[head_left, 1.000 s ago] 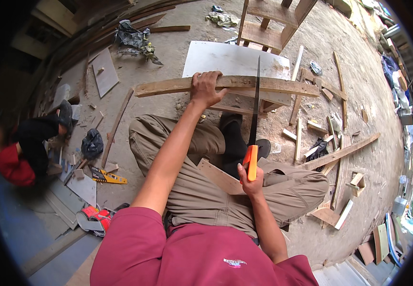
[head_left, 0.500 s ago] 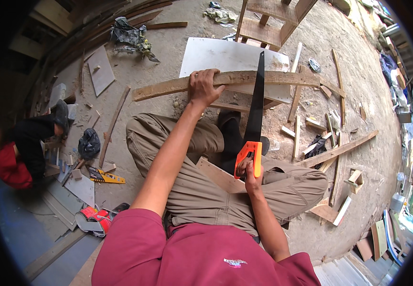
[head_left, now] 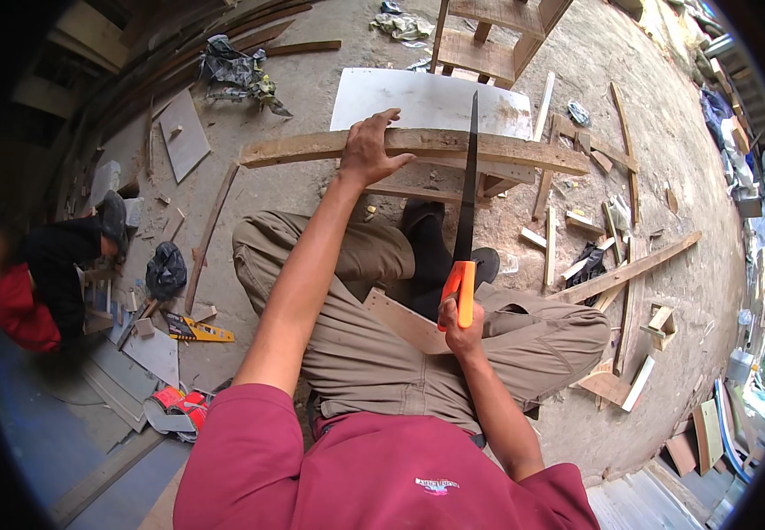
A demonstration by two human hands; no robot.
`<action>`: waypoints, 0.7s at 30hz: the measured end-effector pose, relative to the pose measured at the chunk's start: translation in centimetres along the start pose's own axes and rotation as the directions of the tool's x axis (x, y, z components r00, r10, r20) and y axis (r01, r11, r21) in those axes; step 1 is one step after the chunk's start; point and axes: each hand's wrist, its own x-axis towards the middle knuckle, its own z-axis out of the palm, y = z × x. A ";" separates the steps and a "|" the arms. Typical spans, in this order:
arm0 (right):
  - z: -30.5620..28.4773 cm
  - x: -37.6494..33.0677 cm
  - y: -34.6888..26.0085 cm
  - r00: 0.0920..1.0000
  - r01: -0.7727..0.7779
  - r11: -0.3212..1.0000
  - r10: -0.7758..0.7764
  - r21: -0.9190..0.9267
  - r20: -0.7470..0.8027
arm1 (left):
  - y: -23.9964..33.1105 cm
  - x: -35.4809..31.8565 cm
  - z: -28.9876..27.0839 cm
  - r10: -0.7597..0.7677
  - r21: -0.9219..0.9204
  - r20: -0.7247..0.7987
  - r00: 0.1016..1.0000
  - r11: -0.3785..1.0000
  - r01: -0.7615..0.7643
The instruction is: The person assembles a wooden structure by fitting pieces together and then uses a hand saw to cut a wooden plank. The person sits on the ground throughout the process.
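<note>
A long wooden plank [head_left: 285,148] lies crosswise in front of me, over a white-topped board propped on wood. My left hand [head_left: 367,155] rests on the plank, its thumb stretched along the near face and its fingers extended past the far edge. My right hand [head_left: 462,325] is closed round the orange handle of a handsaw [head_left: 468,203]. The saw's dark blade points away from me and passes above the plank, right of my left hand. It is seen nearly edge-on, and I cannot tell whether it touches the wood.
A wooden frame [head_left: 479,55] stands at the far side. Offcuts and a long batten [head_left: 634,269] lie to the right. On the left are a yellow handsaw [head_left: 198,329], a black plastic bag [head_left: 166,269] and red rolls [head_left: 177,411]. Another person in red [head_left: 22,305] sits at far left.
The plank has turned, its left end moving away and its right end nearer. My left hand's fingers have straightened. The saw has twisted more edge-on, its tip shifting slightly left.
</note>
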 end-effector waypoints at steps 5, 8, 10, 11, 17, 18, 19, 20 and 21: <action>0.1 0.2 -0.6 0.999 -0.023 0.997 0.024 0.071 -0.025 | -0.2 0.1 -0.1 -0.006 -0.113 -0.029 1.000 0.994 0.002; 0.0 0.2 -0.8 1.000 -0.017 0.997 0.018 0.081 -0.012 | -0.8 0.4 0.3 -0.077 -0.158 -0.019 0.997 0.985 0.073; 0.1 0.3 -1.1 1.000 -0.013 0.996 0.014 0.088 -0.006 | -0.7 0.7 0.5 -0.114 -0.117 0.003 0.994 0.987 0.113; 0.1 0.3 -1.2 1.000 -0.013 0.996 0.013 0.092 -0.005 | -0.6 0.9 0.6 -0.118 -0.075 0.020 0.993 0.990 0.119; 0.0 0.3 -1.3 0.999 -0.043 0.992 0.045 0.116 -0.014 | -0.5 1.8 0.3 -0.298 -0.133 0.134 0.945 0.940 0.315; 0.1 0.3 -1.3 0.999 -0.045 0.991 0.047 0.122 -0.013 | -0.6 1.9 0.3 -0.310 -0.148 0.146 0.940 0.932 0.330; 0.1 0.3 -1.2 0.999 -0.040 0.993 0.042 0.111 -0.015 | -0.7 2.0 0.2 -0.313 -0.162 0.165 0.935 0.927 0.339; 0.1 0.4 -1.2 0.999 -0.035 0.994 0.037 0.100 -0.017 | -0.9 2.0 0.1 -0.316 -0.175 0.184 0.931 0.921 0.347; 0.0 0.3 -1.1 0.999 -0.031 0.996 0.033 0.087 -0.022 | -0.9 2.1 0.1 -0.317 -0.190 0.206 0.926 0.915 0.356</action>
